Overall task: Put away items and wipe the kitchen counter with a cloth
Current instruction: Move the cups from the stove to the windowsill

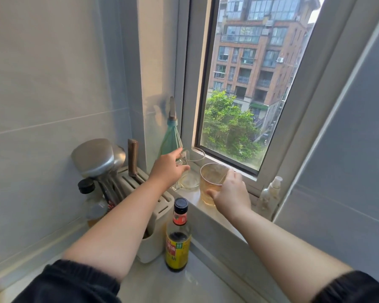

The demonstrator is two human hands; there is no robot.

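Clear glass fills both hands at the pale stone window sill (pixel 225 217). The left hand (pixel 169 170) reaches forward and grips a clear glass jug (pixel 189 181) high on its near side, the fingers curled in on the glass close to the rim. The jug stands on the sill in the corner by the window frame. The right hand (pixel 231 194) holds an amber-tinted clear tumbler (pixel 211 182), with the thumb on its near wall and the fingers wrapped round the far side. The tumbler is just beside the jug, and its base seems to rest on the sill, though the hand hides enough that this is not certain.

Behind the jug stands a tall green glass bottle with a grey pour spout (pixel 170 139), close to the wall. At the right end of the sill is a white plastic pump bottle (pixel 269 197).

Below the sill, on the light desk (pixel 162 285), a white slotted knife block (pixel 151 248) holds a knife with a brown wooden handle (pixel 132 157). A dark sauce bottle with a yellow label and black cap (pixel 177 243) stands just beside the block. Steel ladles (pixel 94 157) stand bowl-up near the tiled wall, and next to them is a black-capped bottle of amber liquid (pixel 92 206). Both forearms are bare, with black sleeves pushed up.
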